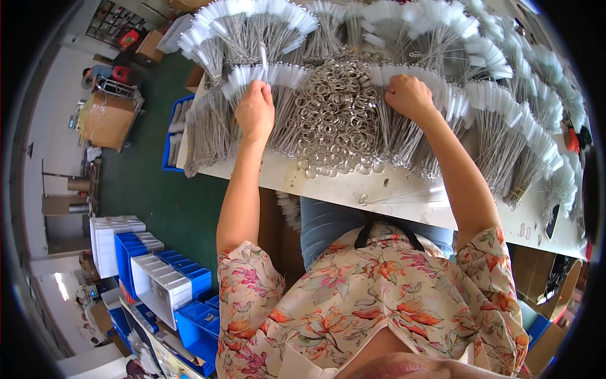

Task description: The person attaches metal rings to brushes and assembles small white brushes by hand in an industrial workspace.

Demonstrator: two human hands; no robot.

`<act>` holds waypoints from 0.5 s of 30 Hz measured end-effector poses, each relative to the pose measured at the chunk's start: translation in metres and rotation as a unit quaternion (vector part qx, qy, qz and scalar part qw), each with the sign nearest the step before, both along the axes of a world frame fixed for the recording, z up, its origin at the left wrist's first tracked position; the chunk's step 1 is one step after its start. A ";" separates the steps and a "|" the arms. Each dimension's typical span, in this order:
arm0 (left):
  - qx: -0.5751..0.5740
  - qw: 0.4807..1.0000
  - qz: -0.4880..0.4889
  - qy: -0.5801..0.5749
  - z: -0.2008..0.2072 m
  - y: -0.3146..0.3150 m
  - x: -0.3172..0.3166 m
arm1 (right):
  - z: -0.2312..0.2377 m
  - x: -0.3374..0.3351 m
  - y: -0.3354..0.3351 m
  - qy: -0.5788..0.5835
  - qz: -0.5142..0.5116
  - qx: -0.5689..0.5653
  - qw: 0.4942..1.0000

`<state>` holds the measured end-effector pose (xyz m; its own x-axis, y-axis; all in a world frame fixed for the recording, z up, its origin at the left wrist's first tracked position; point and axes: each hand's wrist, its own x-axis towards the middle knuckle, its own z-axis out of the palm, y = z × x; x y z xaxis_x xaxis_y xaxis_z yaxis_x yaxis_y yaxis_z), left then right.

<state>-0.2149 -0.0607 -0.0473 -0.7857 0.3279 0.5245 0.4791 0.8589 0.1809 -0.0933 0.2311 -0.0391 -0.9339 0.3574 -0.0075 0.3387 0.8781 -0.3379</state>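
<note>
My left hand (255, 110) is closed in a fist on a thin wire brush (263, 58), whose pale bristle end sticks up past the fingers. It is over a bundle of wire-stemmed brushes (214, 129) with whitish bristles. Right of it, a heap of metal rings (334, 110) covers the middle of the table. Just past the heap, my right hand (409, 96) has its fingers curled together at the bristle ends of another row of brushes (454, 101). Whatever those fingers pinch is hidden. One loose brush with a ring (404, 201) lies near the front edge.
More brush bundles (249, 22) fan out across the back and right of the white table (284, 177). A blue crate (169, 148) stands by its left end. Blue and white bins (161, 284) are at lower left, and a carton on a cart (107, 120) stands farther off.
</note>
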 end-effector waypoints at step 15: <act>-0.071 0.960 0.111 -0.247 -0.023 -0.141 -0.070 | -0.010 0.023 0.019 0.249 -0.077 -0.278 0.925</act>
<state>-0.2848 -0.2018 -0.0701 -0.9858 0.1647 0.0326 0.1679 0.9627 0.2121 -0.0700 0.2503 -0.0488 -0.8091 0.5571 0.1868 0.1274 0.4766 -0.8698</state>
